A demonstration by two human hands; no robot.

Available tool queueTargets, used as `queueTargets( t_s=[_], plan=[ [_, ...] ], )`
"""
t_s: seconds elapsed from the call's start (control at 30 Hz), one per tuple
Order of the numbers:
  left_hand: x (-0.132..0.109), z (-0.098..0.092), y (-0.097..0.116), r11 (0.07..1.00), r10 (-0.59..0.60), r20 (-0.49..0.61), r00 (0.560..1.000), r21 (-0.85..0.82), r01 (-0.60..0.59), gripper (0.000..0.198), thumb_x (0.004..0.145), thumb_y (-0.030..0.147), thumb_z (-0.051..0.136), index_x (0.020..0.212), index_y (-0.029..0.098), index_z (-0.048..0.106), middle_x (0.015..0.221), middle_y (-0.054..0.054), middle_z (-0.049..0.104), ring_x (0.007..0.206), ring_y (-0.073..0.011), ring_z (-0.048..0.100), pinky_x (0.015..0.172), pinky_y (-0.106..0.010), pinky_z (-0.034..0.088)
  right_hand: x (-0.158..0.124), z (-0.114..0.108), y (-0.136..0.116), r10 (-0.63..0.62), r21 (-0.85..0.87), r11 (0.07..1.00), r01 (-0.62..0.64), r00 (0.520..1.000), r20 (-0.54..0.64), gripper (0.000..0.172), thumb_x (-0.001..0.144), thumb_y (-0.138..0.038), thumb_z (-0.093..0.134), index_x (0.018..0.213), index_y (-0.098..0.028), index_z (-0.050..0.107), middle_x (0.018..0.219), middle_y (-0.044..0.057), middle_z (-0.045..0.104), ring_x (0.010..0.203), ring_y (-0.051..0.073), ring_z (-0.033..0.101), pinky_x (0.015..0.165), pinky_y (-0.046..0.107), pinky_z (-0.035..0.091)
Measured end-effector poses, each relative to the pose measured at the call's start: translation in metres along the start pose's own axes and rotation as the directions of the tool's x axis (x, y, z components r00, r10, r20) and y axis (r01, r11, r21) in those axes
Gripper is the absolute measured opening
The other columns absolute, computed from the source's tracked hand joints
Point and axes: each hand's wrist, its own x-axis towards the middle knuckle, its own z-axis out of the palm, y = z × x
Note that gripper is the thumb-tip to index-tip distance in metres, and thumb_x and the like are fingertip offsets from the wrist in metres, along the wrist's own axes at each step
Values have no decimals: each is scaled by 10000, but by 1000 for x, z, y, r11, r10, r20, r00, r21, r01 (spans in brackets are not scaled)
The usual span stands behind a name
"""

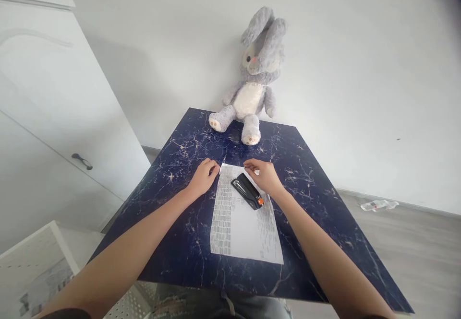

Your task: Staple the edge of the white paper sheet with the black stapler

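Observation:
A printed sheet of paper (247,235) lies on the dark blue marble-patterned table (173,252). On its upper part rests a black stapler (248,191) with an orange piece at its near end. My left hand (204,177) is at the sheet's top left corner, fingers curled together; whether they pinch the paper edge is too small to tell. My right hand (264,175) is at the top right corner, just beyond the stapler, with its fingertips drawn together at the paper's edge. Its grip on the paper is also unclear.
A grey plush rabbit (248,98) sits at the table's far edge against the wall. A white cabinet (54,93) stands at the left, with a white perforated chair or rack (68,247) below. Clear plastic packaging (380,206) lies on the floor at the right.

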Motion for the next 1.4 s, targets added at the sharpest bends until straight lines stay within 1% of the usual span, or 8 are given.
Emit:
queueTargets(
  t_s=[0.13,0.3,0.5,0.67,0.8,1.03,1.17,1.4],
  plan=[
    [0,-1,1,1000,7,8,1000,-18,-7,242,1005,282,454,835,191,600,846,-28,548,837,-179,536,808,-330,430,9,-1,24,21,-56,998,-13,990,143,219,781,-194,648,976,-208,747,849,35,748,744,195,683,809,357,541],
    [1,-3,1,1000,-17,-22,1000,-24,16,272,1009,277,440,794,191,582,816,-21,541,808,-173,536,784,-318,425,-11,7,30,203,58,979,-197,972,-117,273,905,-252,493,1056,-215,718,1044,60,747,918,210,695,888,385,539],
    [2,-2,-3,999,-25,-5,1000,-38,25,269,1010,293,441,820,193,604,829,-23,561,817,-174,547,793,-313,418,-29,20,25,-89,49,995,83,987,132,351,974,-261,481,1282,-259,651,1406,77,595,1310,230,529,1145,459,374],
    [3,-2,-6,999,-18,10,1000,-36,19,283,1010,310,444,806,194,601,820,-21,557,805,-174,543,786,-314,406,-26,-5,56,-164,-50,983,179,961,225,381,1008,-300,462,1363,-293,599,1468,72,540,1339,231,505,1151,457,386],
    [3,-4,-6,998,-30,24,999,-52,31,289,1009,306,443,797,194,604,822,-19,553,802,-173,541,786,-314,401,-21,-31,96,-111,-139,981,134,981,162,379,996,-343,481,1345,-269,608,1441,85,565,1327,254,524,1144,479,404],
    [4,-3,-8,998,-44,24,999,-41,45,277,1003,305,456,802,194,611,825,-18,555,793,-171,541,778,-312,401,-37,-77,145,-23,-259,963,74,981,192,429,1013,-375,391,1390,-260,562,1525,87,482,1397,268,461,1178,499,356],
    [3,-1,-8,998,-35,20,999,-52,36,269,1000,302,463,806,192,613,829,-18,555,808,-168,546,793,-309,406,-65,-88,143,32,-284,959,24,981,190,507,971,-346,457,1474,-276,466,1575,84,412,1427,273,423,1208,508,294],
    [3,-1,-7,998,-40,24,999,-50,41,257,996,298,470,813,191,615,837,-21,560,805,-165,545,783,-305,405,-82,-69,115,77,-303,952,-30,987,144,463,975,-248,409,1432,-265,480,1543,90,441,1415,254,434,1190,469,346]
  ],
)
